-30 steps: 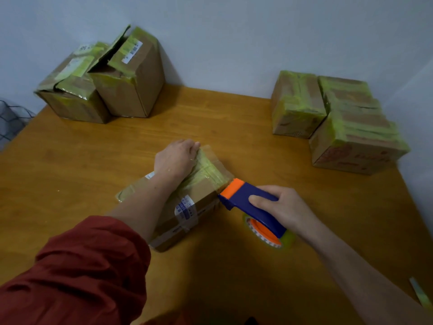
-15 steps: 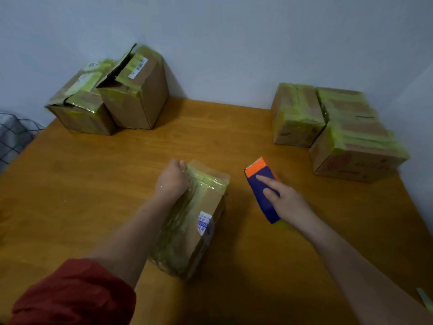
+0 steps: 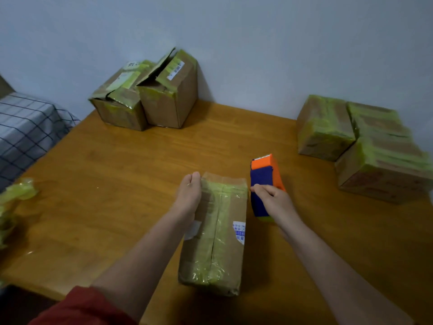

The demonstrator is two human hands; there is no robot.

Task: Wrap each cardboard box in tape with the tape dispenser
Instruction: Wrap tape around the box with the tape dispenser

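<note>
A long cardboard box lies near the middle of the wooden table, its top and near end covered in yellow-green tape, a white and blue label on its right edge. The left hand rests against the box's far left side, fingers straight and close together, holding nothing. The right hand grips the blue and orange tape dispenser, fingers curled over its blue body; the dispenser sits just beside the box's far right corner, orange end pointing away. A red sleeve covers the left upper arm.

At the far left, two partly taped boxes with loose flaps stand against the wall. At the far right, three fully taped boxes sit together. A crumpled wad of tape lies at the table's left edge, beside a checked cloth.
</note>
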